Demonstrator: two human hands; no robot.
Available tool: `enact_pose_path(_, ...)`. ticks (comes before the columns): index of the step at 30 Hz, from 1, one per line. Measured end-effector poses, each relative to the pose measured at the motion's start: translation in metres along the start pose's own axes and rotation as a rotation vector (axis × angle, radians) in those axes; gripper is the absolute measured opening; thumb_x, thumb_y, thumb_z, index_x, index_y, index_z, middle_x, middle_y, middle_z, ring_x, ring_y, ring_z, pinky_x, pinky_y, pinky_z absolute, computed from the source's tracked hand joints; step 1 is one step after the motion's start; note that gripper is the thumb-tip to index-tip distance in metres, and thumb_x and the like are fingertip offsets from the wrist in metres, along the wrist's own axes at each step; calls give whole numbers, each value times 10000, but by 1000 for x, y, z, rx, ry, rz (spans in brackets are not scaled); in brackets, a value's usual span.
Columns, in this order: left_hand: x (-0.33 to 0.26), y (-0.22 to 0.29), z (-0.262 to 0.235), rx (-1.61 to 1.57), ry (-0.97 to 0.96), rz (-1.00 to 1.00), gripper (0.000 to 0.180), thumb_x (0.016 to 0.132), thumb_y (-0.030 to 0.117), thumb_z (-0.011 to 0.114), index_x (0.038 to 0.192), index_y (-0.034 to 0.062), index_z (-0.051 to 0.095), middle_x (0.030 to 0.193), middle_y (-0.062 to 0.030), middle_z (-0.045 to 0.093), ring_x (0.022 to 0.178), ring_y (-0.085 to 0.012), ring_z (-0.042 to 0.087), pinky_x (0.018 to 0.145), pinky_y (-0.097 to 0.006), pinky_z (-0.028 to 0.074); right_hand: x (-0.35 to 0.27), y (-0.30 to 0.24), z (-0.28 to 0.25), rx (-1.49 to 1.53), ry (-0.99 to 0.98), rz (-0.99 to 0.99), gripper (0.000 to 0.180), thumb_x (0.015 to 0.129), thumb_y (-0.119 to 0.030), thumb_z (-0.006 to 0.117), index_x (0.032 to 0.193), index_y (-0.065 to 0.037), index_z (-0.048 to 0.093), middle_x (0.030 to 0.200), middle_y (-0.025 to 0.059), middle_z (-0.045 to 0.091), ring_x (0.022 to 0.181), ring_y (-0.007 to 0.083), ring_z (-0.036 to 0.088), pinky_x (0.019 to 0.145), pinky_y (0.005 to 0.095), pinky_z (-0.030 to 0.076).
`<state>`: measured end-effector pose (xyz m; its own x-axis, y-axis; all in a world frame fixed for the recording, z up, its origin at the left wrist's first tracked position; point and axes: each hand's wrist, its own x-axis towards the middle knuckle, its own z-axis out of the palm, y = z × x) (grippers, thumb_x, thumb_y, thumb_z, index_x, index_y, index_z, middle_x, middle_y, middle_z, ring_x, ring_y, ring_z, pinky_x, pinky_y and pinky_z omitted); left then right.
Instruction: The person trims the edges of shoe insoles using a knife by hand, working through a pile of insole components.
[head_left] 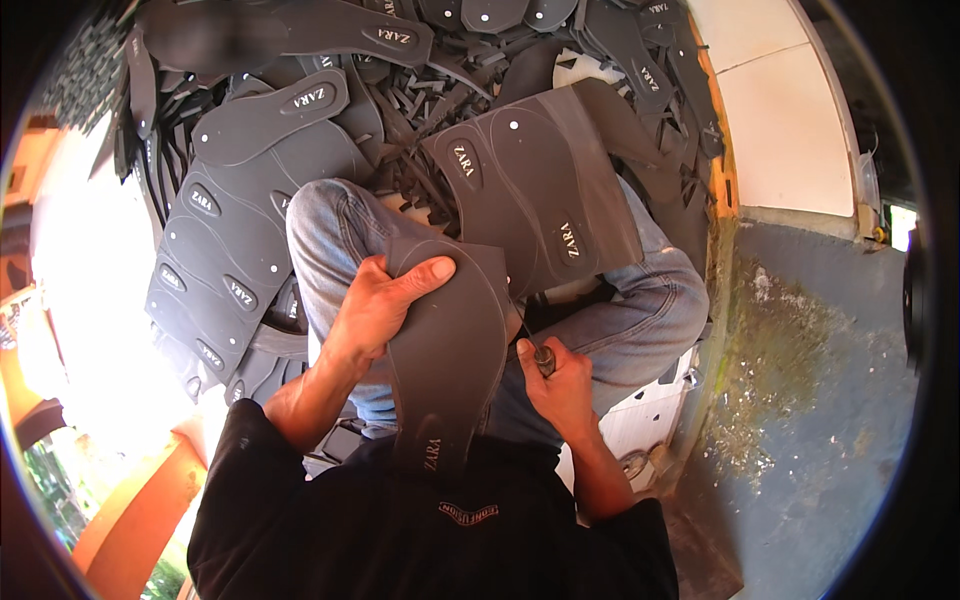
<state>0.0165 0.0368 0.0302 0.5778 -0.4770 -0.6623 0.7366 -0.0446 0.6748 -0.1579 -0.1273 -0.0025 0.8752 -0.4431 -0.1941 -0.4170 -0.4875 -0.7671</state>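
My left hand (372,310) grips a dark grey foam sole piece (447,340) by its left edge, thumb laid across the top face. A sole outline and an oval with pale lettering are marked on it, and it lies upright over my lap toward my chest. In my closed right hand (562,385) is a slim tool with a rounded handle (545,361). Its thin blade or spike points up against the sheet's right edge; the exact tip is hard to make out. Another foam sheet (535,185) with sole outlines rests over my right knee.
Outlined foam sheets (215,250) are piled at the left. A single sole (270,118) lies on top, near a heap of dark offcut strips (415,115). A long sole-shaped piece (300,30) lies at the back. At the right are pale tiles (790,130) and a stained grey floor (830,370).
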Motion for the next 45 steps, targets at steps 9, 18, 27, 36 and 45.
enact_pose_path(9, -2, 2, 12, 145, -92, -10, 345, 792, 264, 731, 954, -32, 663, 821, -71, 678, 680, -101, 625, 606, -229, 502, 45, -13, -3, -47, -83, -153, 180, 801, -144, 641, 728, 0, 562, 576, 197, 544, 530, 400, 550, 476, 429, 414)
enact_pose_path(18, 14, -13, 13, 256, -174, 71, 418, 864, 352, 636, 1013, -38, 633, 832, -75, 666, 726, -114, 617, 647, -249, 504, 116, -25, -20, 620, -343, 198, 227, 863, -225, 624, 794, -10, 605, 618, 46, 578, 456, 131, 483, 445, 282, 372)
enact_pose_path(27, 52, -68, 66, -344, -453, 380, 307, 906, 195, 527, 1148, 6, 514, 1092, -112, 596, 972, -199, 602, 783, -348, 521, 85, -26, -33, 957, 231, 240, 183, 874, -182, 635, 793, -33, 569, 554, -36, 471, 433, 36, 405, 387, 202, 295)
enact_pose_path(36, 11, -71, 96, -696, 43, 70, 237, 886, 163, 598, 1072, 22, 553, 1014, -94, 629, 894, -197, 654, 758, -322, 582, 2, 18, -39, -48, 210, 207, 346, 858, -220, 647, 638, -30, 460, 465, 110, 440, 396, 269, 450, 408, 360, 347)
enact_pose_path(45, -7, -92, 75, -679, -41, -28, 245, 882, 162, 606, 1066, 7, 561, 985, -110, 639, 877, -196, 659, 741, -316, 586, -39, 16, -32, -196, 95, 328, 302, 841, -214, 639, 650, -29, 496, 492, 154, 514, 470, 356, 557, 437, 407, 412)
